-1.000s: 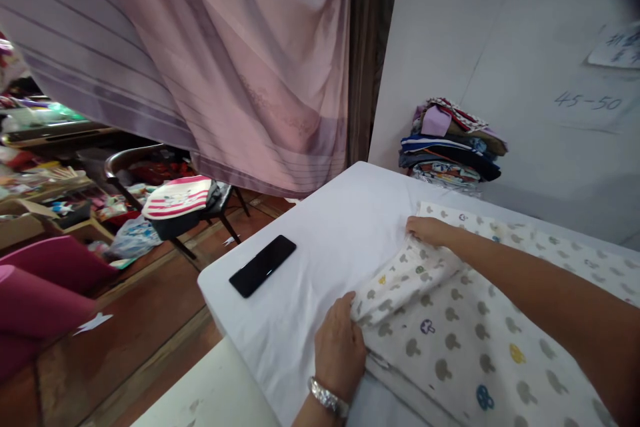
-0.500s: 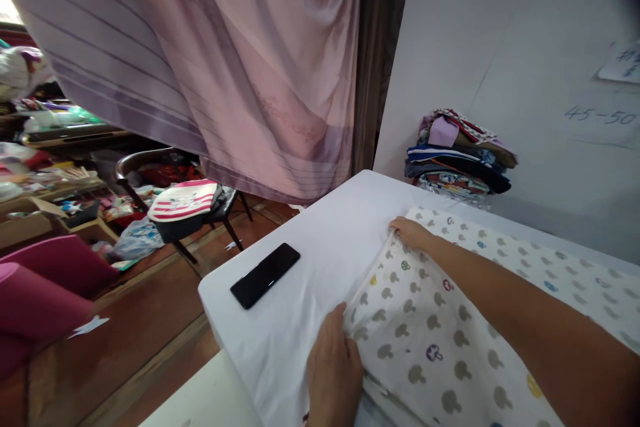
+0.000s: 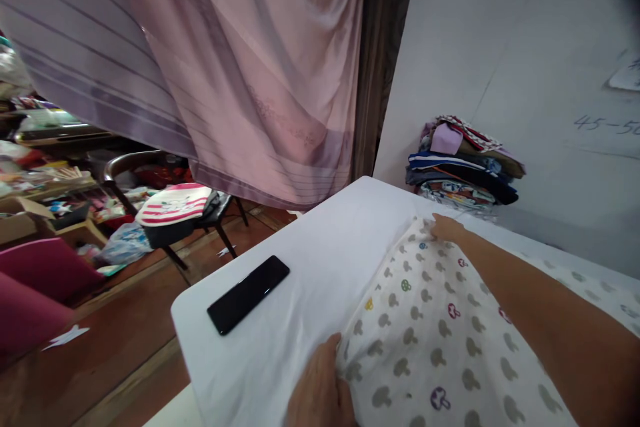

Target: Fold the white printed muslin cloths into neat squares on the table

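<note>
A white cloth (image 3: 415,327) printed with grey and coloured mushroom shapes is spread and partly lifted over the white table. At its near left edge, my left hand (image 3: 323,383) pinches the fabric between thumb and fingers. My right hand (image 3: 445,228) grips the far corner, its arm reaching across from the right. Beyond that arm, more of the mushroom print (image 3: 575,280) lies on the table. The lower part of the cloth runs out of view.
A black phone (image 3: 249,293) lies on the white table (image 3: 330,233), left of the cloth. Folded clothes (image 3: 463,160) are stacked by the wall. A chair (image 3: 180,227) with a striped item stands beyond the table, near a pink curtain (image 3: 270,67) and cluttered boxes (image 3: 30,217).
My right hand has carried the cloth's far corner to the right and slightly farther away. My left hand sits a little lower and further left, still on the edge. The view has shifted slightly.
</note>
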Demonstrator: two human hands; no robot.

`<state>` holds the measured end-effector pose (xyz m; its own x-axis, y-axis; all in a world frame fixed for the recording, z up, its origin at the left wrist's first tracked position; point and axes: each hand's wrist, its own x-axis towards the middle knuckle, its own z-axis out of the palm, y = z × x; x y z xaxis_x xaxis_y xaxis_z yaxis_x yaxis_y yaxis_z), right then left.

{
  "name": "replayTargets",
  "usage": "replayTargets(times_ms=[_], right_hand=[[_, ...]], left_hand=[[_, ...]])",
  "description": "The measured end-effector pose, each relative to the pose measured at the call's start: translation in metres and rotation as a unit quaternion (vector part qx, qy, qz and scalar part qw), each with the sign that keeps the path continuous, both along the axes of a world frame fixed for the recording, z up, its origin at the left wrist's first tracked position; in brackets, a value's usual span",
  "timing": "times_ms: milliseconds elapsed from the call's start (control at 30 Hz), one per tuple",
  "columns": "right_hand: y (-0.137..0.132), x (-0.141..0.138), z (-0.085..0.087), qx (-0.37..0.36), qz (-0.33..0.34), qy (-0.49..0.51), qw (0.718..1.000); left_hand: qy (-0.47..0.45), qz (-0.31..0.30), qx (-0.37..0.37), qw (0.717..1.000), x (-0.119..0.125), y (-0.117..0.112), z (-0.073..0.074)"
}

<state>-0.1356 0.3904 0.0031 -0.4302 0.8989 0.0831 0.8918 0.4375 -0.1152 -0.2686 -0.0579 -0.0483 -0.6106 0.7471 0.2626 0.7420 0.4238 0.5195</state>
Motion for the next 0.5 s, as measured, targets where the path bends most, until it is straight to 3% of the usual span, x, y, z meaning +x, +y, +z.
replayTargets(times_ms=[267,500], right_hand=[[-0.026,0.044,-0.007,0.019,0.034,0.075,0.996],[-0.036,0.062,-0.001,-0.06,0.047,0.105,0.992]], left_hand=[[0.021,-0.006,0.007,1.0,-0.002,0.001,-0.004],[-0.009,0.002,0.008,1.0,-0.002,0.002,0.0]])
